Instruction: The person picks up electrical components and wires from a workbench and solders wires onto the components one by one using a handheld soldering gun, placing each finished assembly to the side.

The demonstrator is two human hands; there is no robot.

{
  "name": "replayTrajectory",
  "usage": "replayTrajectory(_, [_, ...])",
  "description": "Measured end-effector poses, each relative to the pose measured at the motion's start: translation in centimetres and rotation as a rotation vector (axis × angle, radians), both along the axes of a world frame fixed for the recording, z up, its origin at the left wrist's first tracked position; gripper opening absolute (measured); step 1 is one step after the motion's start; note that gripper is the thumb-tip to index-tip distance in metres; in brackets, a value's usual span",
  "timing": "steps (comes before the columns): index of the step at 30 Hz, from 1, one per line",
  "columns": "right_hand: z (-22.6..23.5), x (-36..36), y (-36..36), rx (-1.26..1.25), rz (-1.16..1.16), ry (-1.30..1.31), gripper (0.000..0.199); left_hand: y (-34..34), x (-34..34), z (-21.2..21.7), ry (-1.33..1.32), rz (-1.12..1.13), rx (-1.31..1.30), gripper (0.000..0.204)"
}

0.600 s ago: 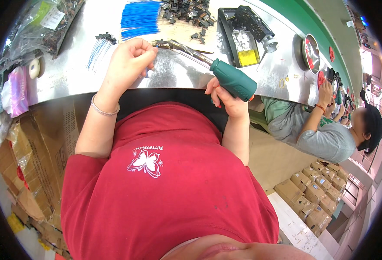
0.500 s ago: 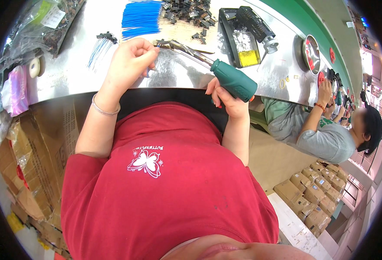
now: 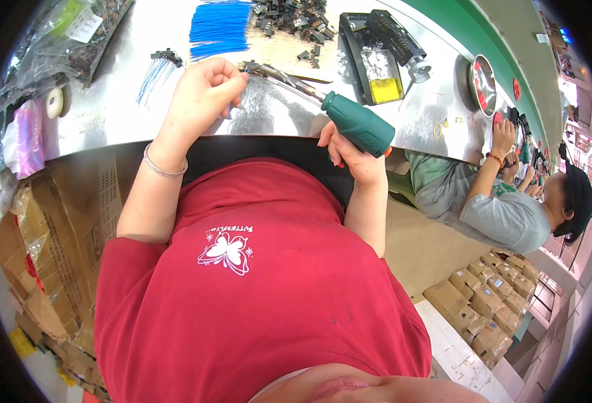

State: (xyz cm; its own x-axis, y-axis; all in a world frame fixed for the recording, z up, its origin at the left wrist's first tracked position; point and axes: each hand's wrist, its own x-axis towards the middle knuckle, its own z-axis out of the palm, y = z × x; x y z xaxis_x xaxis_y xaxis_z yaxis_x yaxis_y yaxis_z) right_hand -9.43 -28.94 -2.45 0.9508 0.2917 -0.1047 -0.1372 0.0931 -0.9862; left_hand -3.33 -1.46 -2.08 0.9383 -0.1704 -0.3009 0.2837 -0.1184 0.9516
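Gripping a green-handled screwdriver point(image 3: 355, 123) – right hand point(image 3: 349, 156) closed, left hand point(image 3: 203, 95) pinched shut on a small part – unclear.

Left forearm runs up from 7 o'clock toward 11 o'clock, bracelet at the wrist; left hand point(image 3: 205, 91) curled, fingertips pinched together pointing toward 2 o'clock. Right forearm rises near-vertical at 1 o'clock; right hand point(image 3: 349, 151) fisted, thumb up, wrist bent slightly toward 12 o'clock.
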Motion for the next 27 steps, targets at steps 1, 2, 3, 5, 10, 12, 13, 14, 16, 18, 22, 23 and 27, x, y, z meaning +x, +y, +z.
replayTrajectory(1, [-0.1, 0.0, -0.1, -0.009, -0.008, 0.011, 0.008, 0.0, 0.0, 0.0, 0.006, -0.001, 0.005, 0.014])
replayTrajectory(2, [-0.1, 0.0, -0.1, -0.004, 0.003, 0.006, 0.010, 0.0, 0.0, 0.0, -0.002, 0.002, -0.001, 0.014])
replayTrajectory(3, [-0.3, 0.0, -0.2, 0.000, 0.020, -0.011, 0.012, 0.0, 0.0, 0.0, -0.004, 0.004, -0.004, 0.014])
replayTrajectory(5, [-0.6, 0.0, -0.4, 0.067, 0.009, 0.005, 0.015, 0.0, 0.0, 0.1, -0.007, 0.005, -0.006, 0.014])
replayTrajectory(10, [-1.5, 0.2, -0.9, 0.149, 0.067, -0.082, 0.026, -0.1, 0.0, 0.2, 0.005, 0.007, 0.048, 0.014])
replayTrajectory(12, [-1.7, 0.2, -1.0, 0.163, 0.050, -0.071, 0.030, -0.2, 0.0, 0.2, 0.004, 0.011, 0.045, 0.014])
replayTrajectory(13, [-1.8, 0.2, -1.0, 0.163, 0.050, -0.071, 0.030, -0.2, 0.0, 0.2, 0.002, 0.012, 0.044, 0.014])
replayTrajectory(14, [-1.9, 0.2, -1.1, 0.166, 0.058, -0.072, 0.032, -0.2, 0.0, 0.2, 0.002, 0.012, 0.044, 0.014])
replayTrajectory(16, [-1.9, 0.3, -1.1, 0.170, 0.067, -0.073, 0.034, -0.1, 0.0, 0.2, 0.001, 0.011, 0.048, 0.015])
replayTrajectory(18, [-1.9, 0.3, -1.0, 0.215, 0.071, -0.085, 0.035, -0.1, 0.0, 0.2, -0.002, 0.010, 0.047, 0.015])
replayTrajectory(22, [-1.9, 0.4, -1.1, 0.204, 0.063, -0.076, 0.036, 0.0, 0.0, 0.2, -0.005, -0.002, 0.039, 0.016])
replayTrajectory(23, [-1.9, 0.4, -1.1, 0.214, 0.061, -0.071, 0.036, 0.0, -0.1, 0.2, -0.005, 0.000, 0.038, 0.016])
replayTrajectory(27, [-1.7, 0.3, -0.9, 0.198, -0.013, -0.062, 0.031, -0.1, -0.2, 0.2, -0.020, 0.016, -0.006, 0.015])
